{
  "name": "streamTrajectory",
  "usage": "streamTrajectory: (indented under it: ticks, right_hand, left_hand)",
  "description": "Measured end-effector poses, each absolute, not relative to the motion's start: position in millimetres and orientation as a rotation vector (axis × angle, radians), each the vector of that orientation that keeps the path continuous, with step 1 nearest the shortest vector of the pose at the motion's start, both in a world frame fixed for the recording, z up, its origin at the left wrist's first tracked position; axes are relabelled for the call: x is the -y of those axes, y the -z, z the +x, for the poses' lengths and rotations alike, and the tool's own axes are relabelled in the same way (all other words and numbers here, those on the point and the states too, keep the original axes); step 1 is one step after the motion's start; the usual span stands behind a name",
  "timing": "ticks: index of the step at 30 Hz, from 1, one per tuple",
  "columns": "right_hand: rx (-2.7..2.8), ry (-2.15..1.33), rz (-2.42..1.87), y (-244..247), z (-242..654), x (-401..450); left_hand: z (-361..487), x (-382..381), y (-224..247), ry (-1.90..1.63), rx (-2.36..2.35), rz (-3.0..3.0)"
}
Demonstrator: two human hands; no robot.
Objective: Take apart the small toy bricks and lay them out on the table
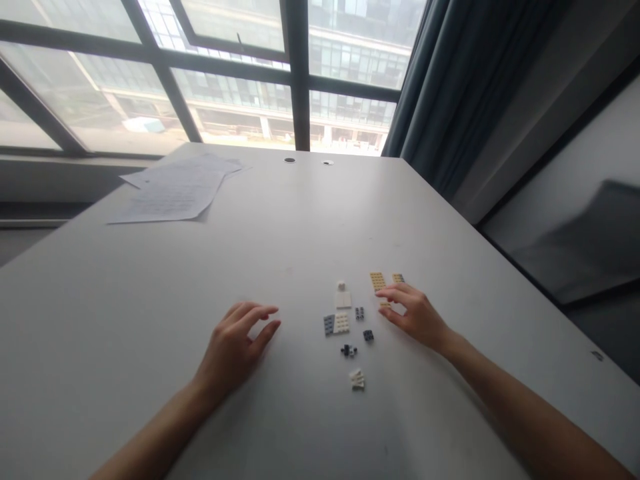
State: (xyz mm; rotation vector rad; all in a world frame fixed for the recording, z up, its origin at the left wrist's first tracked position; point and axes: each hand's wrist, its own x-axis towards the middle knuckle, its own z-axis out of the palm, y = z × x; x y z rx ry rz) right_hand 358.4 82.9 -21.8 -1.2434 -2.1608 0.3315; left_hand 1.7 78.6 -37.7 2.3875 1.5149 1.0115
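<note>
My left hand (235, 343) rests over the white table with thumb and fingers apart, holding nothing; the bricks lie to its right. Over the yellow building-brick plate (377, 280) is my right hand (413, 313), fingers apart, partly covering yellow pieces beneath it. A second yellow piece (398, 277) shows just behind that hand. Between the hands lie a white smooth tile (343, 300), a small white round piece (341, 285), a white studded plate (342, 323) beside a grey plate (329, 325), dark grey bricks (369, 335), small black and grey pieces (349, 350) and white pieces (357, 380).
Printed sheets of paper (175, 190) lie at the table's back left. Two round cable holes, one a dark hole (290, 160), sit near the back edge of the white table (300, 227). Beyond are windows and a dark curtain (440, 87) at the right.
</note>
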Motion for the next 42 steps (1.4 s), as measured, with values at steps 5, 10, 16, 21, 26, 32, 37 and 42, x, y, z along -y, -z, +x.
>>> streamTrajectory:
  ticks: [5,10,16,21,26,32,37,42]
  right_hand:
    - [2.351,-0.389,-1.214,17.2,312.7,-108.0]
    - [2.464,-0.383,-1.201,22.6,300.3,-124.1]
    - [2.507,-0.36,-1.167,24.6,299.4,-124.9]
    - [2.501,-0.338,-1.124,27.8,298.7,-127.6]
    - [2.501,-0.336,-1.082,27.7,295.6,-132.4]
    - [2.335,-0.32,-1.101,4.2,322.9,-121.7]
    - [2.248,-0.25,-1.263,-10.5,381.0,-99.0]
    - [2.28,-0.268,-1.358,7.1,421.5,-84.3]
  left_hand:
    - [2.1,-77.9,40.8,-0.994,-1.428,2.449]
    - [1.2,-77.0,40.3,-1.021,-1.385,2.462]
    - [2.6,-76.3,41.1,-0.996,-1.368,2.463]
    - [2.1,-76.1,43.0,-0.997,-1.361,2.47]
    - [1.7,-77.1,41.5,-0.992,-1.37,2.483]
    - [1.5,-77.8,38.6,-1.006,-1.367,2.494]
    - [1.6,-79.4,40.5,-0.977,-1.355,2.493]
    - [1.0,-80.9,42.4,-0.95,-1.35,2.509]
